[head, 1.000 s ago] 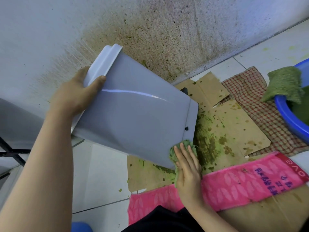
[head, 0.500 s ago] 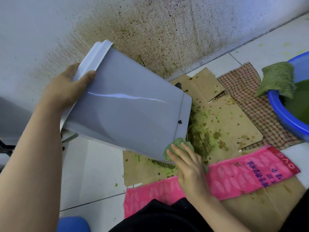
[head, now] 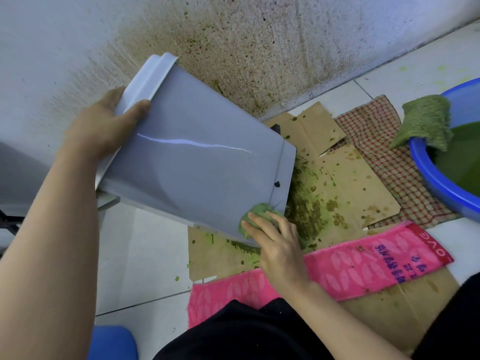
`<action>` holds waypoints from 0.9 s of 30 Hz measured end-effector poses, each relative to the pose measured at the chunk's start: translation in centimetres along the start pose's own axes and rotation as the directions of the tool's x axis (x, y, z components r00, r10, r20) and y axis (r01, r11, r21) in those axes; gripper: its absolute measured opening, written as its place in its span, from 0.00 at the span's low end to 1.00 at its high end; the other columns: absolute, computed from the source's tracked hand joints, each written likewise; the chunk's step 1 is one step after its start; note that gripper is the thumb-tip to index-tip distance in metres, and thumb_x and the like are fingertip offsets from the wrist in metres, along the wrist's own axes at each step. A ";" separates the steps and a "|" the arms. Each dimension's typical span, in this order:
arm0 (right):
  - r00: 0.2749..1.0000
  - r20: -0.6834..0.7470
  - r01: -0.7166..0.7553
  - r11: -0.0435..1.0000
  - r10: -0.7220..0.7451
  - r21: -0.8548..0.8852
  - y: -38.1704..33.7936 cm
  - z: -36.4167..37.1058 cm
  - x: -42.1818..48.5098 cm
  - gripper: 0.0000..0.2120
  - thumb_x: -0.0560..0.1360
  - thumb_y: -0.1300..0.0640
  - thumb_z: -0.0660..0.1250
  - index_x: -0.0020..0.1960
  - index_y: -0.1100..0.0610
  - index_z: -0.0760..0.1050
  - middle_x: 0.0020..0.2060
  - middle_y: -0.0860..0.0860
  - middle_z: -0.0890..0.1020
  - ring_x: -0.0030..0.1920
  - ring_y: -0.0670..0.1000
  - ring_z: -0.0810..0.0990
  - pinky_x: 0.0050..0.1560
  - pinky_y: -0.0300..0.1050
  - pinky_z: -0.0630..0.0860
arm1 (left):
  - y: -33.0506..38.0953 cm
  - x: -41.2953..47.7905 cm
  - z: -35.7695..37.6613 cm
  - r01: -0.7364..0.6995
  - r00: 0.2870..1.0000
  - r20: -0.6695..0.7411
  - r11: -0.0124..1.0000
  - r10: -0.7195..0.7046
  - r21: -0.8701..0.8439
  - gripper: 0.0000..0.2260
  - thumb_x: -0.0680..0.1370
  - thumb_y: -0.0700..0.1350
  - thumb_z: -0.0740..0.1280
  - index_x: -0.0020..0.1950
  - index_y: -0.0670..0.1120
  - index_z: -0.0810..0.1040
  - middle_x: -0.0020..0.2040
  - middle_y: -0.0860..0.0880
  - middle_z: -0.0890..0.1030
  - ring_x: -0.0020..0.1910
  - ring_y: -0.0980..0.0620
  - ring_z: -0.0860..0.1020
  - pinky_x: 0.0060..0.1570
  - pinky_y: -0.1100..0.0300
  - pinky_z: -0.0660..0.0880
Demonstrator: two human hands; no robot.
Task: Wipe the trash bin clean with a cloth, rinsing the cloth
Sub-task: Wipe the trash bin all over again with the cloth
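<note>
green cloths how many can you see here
2. One cloth is pressed to the bin by the right hand. The other cloth hangs over the basin rim. Another could lie hidden in the murky water.

Wht wall (head: 78,27) w/ green-brown splatter; tiled floor (head: 145,255).

The trash bin (head: 194,162) in the left hand (head: 104,128) is smooth grey plastic with a glossy shine. Under the right hand (head: 280,245) the green cloth (head: 255,213) looks soft and fuzzy. Right of this hand lie matt brown cardboard (head: 363,193), a pink terry towel (head: 363,263) and a glossy blue plastic basin (head: 436,183). The wall (head: 259,48) beyond the hands is rough and speckled.
</note>
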State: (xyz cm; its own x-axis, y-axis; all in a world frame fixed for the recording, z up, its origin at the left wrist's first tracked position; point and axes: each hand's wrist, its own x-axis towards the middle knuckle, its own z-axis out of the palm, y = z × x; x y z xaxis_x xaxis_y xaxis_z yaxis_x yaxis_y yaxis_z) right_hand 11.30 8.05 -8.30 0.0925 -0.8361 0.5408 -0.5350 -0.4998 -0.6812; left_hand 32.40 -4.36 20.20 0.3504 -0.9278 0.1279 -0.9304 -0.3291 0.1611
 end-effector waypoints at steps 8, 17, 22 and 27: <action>0.976 -0.029 -0.213 0.976 0.214 0.032 0.4 -2.3 0.0 0.33 0.57 0.80 0.72 0.58 0.56 0.82 0.58 0.49 0.82 0.57 0.53 0.74 0.51 0.57 0.77 | 0.6 -0.4 -0.1 -0.019 1.000 -0.011 1.000 0.019 0.019 0.30 0.74 0.69 0.58 0.75 0.59 0.64 0.71 0.46 0.73 0.69 0.39 0.71 0.66 0.44 0.66; 0.997 -0.038 -0.067 0.985 0.074 0.159 -8.8 1.9 9.8 0.21 0.81 0.54 0.57 0.74 0.49 0.67 0.73 0.48 0.69 0.66 0.57 0.69 0.56 0.56 0.70 | 1.2 -0.6 0.0 -0.012 1.000 -0.028 0.999 0.013 0.038 0.29 0.76 0.67 0.59 0.76 0.59 0.63 0.72 0.45 0.73 0.69 0.38 0.71 0.66 0.43 0.66; 0.991 -0.035 -0.125 0.991 0.127 0.037 -7.3 3.5 8.9 0.24 0.81 0.53 0.56 0.76 0.44 0.61 0.75 0.42 0.66 0.68 0.53 0.67 0.55 0.52 0.64 | 1.3 -0.6 0.1 -0.021 0.999 -0.038 0.998 0.023 0.058 0.27 0.78 0.66 0.59 0.75 0.59 0.65 0.72 0.46 0.72 0.69 0.38 0.70 0.67 0.44 0.65; 0.964 -0.040 -0.260 0.964 0.262 0.054 -1.9 3.3 5.4 0.26 0.80 0.58 0.61 0.76 0.44 0.63 0.74 0.41 0.66 0.68 0.52 0.66 0.57 0.49 0.65 | 1.7 -0.9 0.0 -0.020 0.999 -0.043 0.996 0.024 0.082 0.26 0.78 0.66 0.58 0.75 0.59 0.65 0.72 0.45 0.73 0.69 0.38 0.71 0.66 0.43 0.66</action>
State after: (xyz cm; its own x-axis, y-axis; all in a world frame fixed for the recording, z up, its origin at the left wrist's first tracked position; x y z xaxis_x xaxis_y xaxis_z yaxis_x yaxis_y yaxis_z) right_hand 15.57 3.75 -5.73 -0.0847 -0.9282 0.3624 -0.4946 -0.2766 -0.8240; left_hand 30.48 -4.06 20.39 0.3322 -0.9271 0.1738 -0.9431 -0.3234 0.0775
